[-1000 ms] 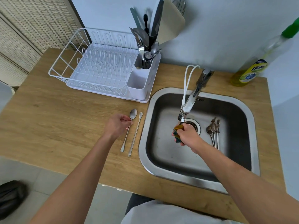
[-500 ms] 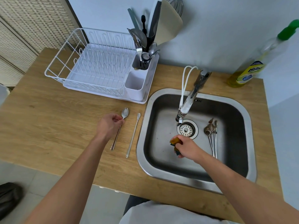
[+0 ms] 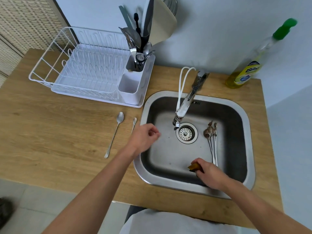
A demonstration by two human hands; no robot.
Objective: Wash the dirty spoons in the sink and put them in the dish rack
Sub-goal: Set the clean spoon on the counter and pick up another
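Note:
Several dirty long-handled spoons lie together on the right side of the steel sink. Two clean-looking spoons rest on the wooden counter left of the sink: a rounder one and a slimmer one partly hidden by my left hand. My left hand hovers over the sink's left rim, fingers loosely curled, holding nothing. My right hand grips a yellow-and-dark sponge at the sink's near right, just below the dirty spoons' handles. The white dish rack stands at the back left.
The faucet leans over the drain; no water stream is visible. A utensil caddy with cutlery stands at the rack's right end. A dish-soap bottle stands at the back right by the wall.
My left hand let go of the rounder spoon on the counter and moved right over the sink rim. My right hand carried the sponge from under the faucet to the sink's near right.

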